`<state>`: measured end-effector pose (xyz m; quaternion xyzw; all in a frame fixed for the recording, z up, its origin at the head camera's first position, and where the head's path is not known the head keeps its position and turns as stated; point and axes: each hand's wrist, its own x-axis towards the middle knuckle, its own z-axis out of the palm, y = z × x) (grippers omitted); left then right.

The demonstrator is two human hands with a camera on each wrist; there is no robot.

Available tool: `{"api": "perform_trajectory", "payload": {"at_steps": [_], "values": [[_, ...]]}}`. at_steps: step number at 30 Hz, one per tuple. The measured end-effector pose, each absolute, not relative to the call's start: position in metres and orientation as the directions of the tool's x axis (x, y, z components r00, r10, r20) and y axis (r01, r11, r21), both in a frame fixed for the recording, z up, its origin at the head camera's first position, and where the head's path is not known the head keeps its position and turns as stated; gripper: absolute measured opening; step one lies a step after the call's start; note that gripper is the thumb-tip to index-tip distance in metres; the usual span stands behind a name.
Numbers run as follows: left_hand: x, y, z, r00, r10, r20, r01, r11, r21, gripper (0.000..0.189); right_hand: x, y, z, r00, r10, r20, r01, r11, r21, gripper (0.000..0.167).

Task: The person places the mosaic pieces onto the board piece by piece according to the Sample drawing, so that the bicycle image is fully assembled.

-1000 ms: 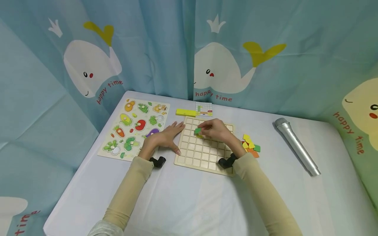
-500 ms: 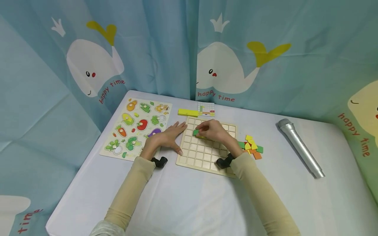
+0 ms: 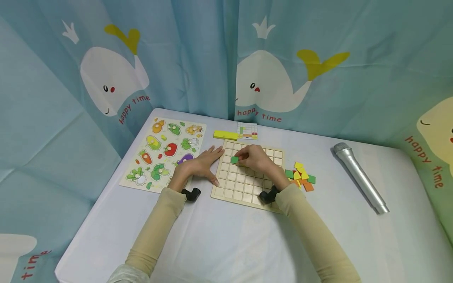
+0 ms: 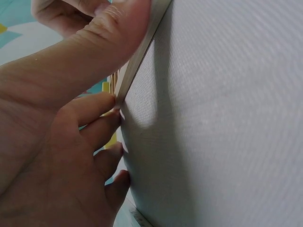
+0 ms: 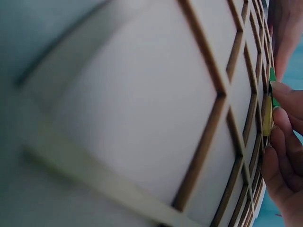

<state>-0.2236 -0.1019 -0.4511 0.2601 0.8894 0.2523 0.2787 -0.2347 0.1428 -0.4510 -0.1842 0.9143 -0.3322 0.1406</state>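
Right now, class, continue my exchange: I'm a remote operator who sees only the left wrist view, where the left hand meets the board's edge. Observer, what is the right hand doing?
Observer: The right hand pinches a green tile over the board.
Operator: Are there more tiles off the board?
Observer: Yes, a pile of loose tiles lies to the board's right.
Operator: Anything beyond that pile?
Observer: A silver microphone, farther right on the table.
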Motion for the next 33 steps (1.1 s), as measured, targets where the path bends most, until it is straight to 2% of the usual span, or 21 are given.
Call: {"api": "perform_trajectory", "payload": {"at_steps": [6, 16, 33], "values": [[-0.223, -0.101, -0.451, -0.704, 0.612, -0.361, 0.327, 0.730, 0.600, 0.123, -0.229, 0.151, -0.446, -0.904, -0.410, -0.123, -0.227, 0.704, -0.673, 0.025], [-0.222, -0.100, -0.450, -0.710, 0.606, -0.358, 0.327, 0.734, 0.596, 0.123, -0.213, 0.170, -0.443, -0.915, -0.402, -0.025, -0.276, 0.672, -0.687, 0.021], [-0.221, -0.101, -0.450, -0.706, 0.614, -0.353, 0.329, 0.726, 0.604, 0.123, -0.191, 0.207, -0.437, -0.949, -0.316, 0.002, -0.239, 0.714, -0.658, 0.019]]}}
